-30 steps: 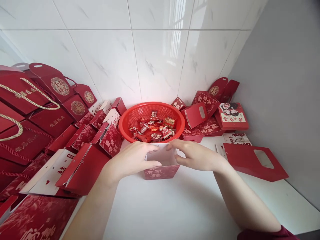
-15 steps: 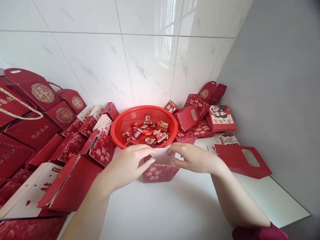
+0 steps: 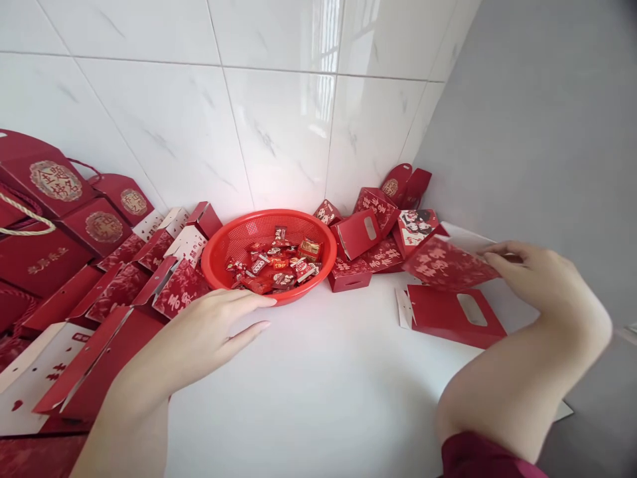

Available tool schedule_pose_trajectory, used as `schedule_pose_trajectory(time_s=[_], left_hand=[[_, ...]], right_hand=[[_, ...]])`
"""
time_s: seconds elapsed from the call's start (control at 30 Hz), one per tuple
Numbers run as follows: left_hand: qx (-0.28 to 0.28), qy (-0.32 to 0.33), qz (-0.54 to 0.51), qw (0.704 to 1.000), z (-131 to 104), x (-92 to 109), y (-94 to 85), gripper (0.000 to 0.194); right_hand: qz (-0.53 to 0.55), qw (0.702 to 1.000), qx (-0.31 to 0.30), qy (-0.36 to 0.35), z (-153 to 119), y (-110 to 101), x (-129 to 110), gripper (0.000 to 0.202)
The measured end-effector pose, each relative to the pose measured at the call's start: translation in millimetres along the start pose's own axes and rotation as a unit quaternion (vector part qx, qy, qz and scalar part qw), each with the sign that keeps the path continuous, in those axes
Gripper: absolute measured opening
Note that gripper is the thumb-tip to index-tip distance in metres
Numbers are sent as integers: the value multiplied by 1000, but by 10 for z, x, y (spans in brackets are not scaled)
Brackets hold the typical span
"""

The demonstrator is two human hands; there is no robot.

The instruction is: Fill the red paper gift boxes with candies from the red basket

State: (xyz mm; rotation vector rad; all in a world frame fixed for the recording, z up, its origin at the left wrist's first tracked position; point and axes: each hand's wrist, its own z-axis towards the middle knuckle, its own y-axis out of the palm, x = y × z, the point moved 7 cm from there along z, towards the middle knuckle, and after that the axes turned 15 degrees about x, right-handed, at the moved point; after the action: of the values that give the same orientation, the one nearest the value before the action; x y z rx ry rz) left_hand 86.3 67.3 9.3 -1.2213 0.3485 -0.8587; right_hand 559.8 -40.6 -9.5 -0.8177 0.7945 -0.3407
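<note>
My right hand [image 3: 532, 272], at the right, is closed on the edge of a patterned red box [image 3: 445, 262]. That box is tilted above a flat red carton [image 3: 455, 312] with an oval cut-out. My left hand [image 3: 209, 332] is empty, its thumb and fingers apart, just in front of the red plastic basket [image 3: 210, 265]. Wrapped candies [image 3: 281, 263] lie in the basket.
Many red and white boxes [image 3: 107, 292] stand in rows at the left, with larger red gift boxes [image 3: 37, 262] behind them. More red boxes [image 3: 358, 234] are piled right of the basket. A tiled wall [image 3: 164, 126] rises behind, and a grey surface [image 3: 542, 133] stands at the right.
My right hand has moved right with the patterned box, away from the front of the basket. My left hand has let go of the box and is apart from it. The view has shifted rightward.
</note>
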Motion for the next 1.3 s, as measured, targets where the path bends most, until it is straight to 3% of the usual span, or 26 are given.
schedule_pose_trajectory(time_s=[0.1, 0.2, 0.43, 0.5, 0.57, 0.63, 0.7, 0.77, 0.83, 0.93, 1.07, 1.17, 1.3], left_hand=[[-1, -14, 1, 1000, 30, -33, 32, 42], [-6, -26, 4, 1000, 40, -56, 69, 45], [-25, -37, -1, 999, 22, -94, 150, 46], [-21, -39, 0, 999, 22, -108, 152, 47], [-22, -41, 7, 999, 24, -114, 152, 48], [-32, -42, 16, 998, 26, -111, 152, 49], [-44, -45, 20, 998, 24, -104, 152, 48], [-49, -47, 20, 997, 17, -95, 140, 47], [-47, -48, 18, 998, 4, -89, 118, 46], [-37, -48, 18, 998, -24, -84, 69, 44], [-31, -49, 18, 998, -43, -84, 27, 42], [-30, -60, 18, 998, -30, -101, 29, 41], [-32, -76, 23, 996, -13, -132, 46, 40]], right_hand=[[50, 999, 19, -4, 142, 245, 107, 25], [92, 994, 33, -39, 221, 499, -43, 38], [122, 980, -53, -151, 152, 1050, -445, 53], [100, 979, -30, -173, 143, 1064, -492, 59], [69, 982, 37, -172, 136, 975, -581, 57], [75, 972, 118, -187, 60, 833, -807, 47], [119, 953, 150, -233, -107, 772, -1163, 35], [137, 949, 83, -273, -309, 921, -1541, 29], [87, 960, 1, -266, -477, 1196, -1798, 28], [-9, 975, -60, -212, -604, 1595, -1937, 30], [-27, 976, -92, -197, -629, 1927, -1980, 20], [-14, 974, -103, -199, -594, 1978, -1969, 14], [21, 981, -63, -182, -441, 1745, -1912, 20]])
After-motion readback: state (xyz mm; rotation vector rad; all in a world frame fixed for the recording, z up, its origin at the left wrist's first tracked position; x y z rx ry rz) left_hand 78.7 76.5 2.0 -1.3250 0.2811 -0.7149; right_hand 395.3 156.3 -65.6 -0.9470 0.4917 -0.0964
